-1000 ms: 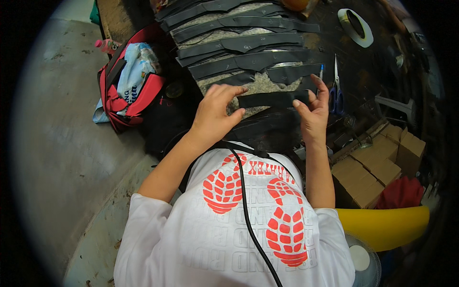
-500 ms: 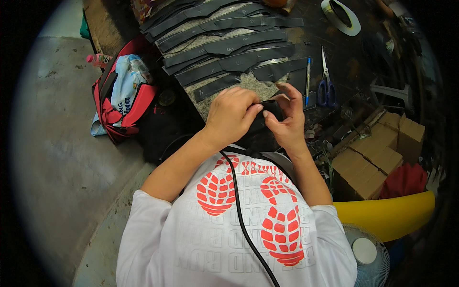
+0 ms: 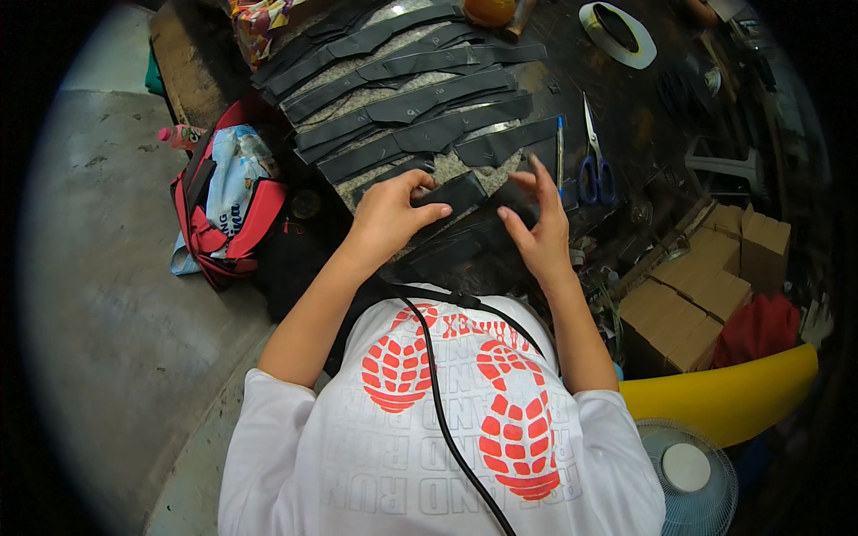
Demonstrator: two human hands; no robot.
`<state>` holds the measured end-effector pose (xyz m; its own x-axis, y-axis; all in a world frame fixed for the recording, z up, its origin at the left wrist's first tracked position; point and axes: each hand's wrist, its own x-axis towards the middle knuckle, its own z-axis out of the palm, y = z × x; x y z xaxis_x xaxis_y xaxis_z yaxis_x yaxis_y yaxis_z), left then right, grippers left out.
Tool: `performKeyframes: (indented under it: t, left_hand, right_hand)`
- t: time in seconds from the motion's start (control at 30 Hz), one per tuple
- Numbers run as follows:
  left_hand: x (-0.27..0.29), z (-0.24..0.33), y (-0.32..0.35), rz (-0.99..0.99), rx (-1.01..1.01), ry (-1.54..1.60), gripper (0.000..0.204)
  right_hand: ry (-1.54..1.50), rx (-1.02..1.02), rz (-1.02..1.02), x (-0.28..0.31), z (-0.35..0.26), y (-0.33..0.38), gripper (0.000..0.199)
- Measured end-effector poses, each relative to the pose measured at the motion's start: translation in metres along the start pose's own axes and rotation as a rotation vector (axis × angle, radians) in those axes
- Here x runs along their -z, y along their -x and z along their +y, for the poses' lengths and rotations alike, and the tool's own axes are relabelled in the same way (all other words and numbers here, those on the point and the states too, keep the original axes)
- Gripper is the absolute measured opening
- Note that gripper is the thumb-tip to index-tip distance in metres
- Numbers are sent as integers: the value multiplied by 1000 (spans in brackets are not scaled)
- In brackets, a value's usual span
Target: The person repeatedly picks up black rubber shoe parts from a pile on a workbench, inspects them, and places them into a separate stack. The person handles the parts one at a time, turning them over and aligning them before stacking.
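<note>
My left hand (image 3: pixel 386 214) grips one end of a flat black strip (image 3: pixel 462 193) of leather-like material between thumb and fingers. Across a small gap, my right hand (image 3: pixel 542 219) curves around a dark piece (image 3: pixel 516 198) of similar material, thumb below and fingers above; its outline blends into the dark surface. Both hands hover at the near edge of the work surface. Just beyond them, rows of cut black strips (image 3: pixel 416 105) overlap on a speckled grey board (image 3: pixel 350 188). Some bear small light marks.
Right of the strips lie a blue pen (image 3: pixel 560 147), scissors (image 3: pixel 596 170) with dark blue handles and a roll of tape (image 3: pixel 617 36). Cardboard boxes (image 3: pixel 684 308) and a fan (image 3: pixel 688 473) stand at the right. A red bag (image 3: pixel 255 210) sits at the left. A black cable (image 3: pixel 440 384) crosses my shirt.
My hands, close together on the black material before, have moved apart. The left has shifted left, and a flat strip now shows at its fingers. The whole view has shifted slightly.
</note>
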<state>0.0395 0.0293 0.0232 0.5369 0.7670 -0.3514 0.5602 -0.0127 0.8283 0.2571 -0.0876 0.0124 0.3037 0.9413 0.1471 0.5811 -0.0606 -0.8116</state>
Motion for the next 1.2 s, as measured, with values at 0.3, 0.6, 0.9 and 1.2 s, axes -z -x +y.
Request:
performKeyframes:
  t: [0.3, 0.6, 0.9, 1.2]
  left_hand:
    - [-11, -15, 2, -127, 5, 364, 28]
    - [-15, -22, 19, 235, -285, -332, 29]
    - [-22, -29, 23, 330, -579, -707, 49]
    - [-18, -38, 16, 341, -804, -666, 32]
  right_hand:
    - [-115, 66, -11, -25, -2, 1, 84]
    - [-482, -411, 320, 24, 35, -17, 90]
    - [-338, -191, 268, 25, 37, -24, 70]
    - [106, 151, 175, 24, 64, -167, 37]
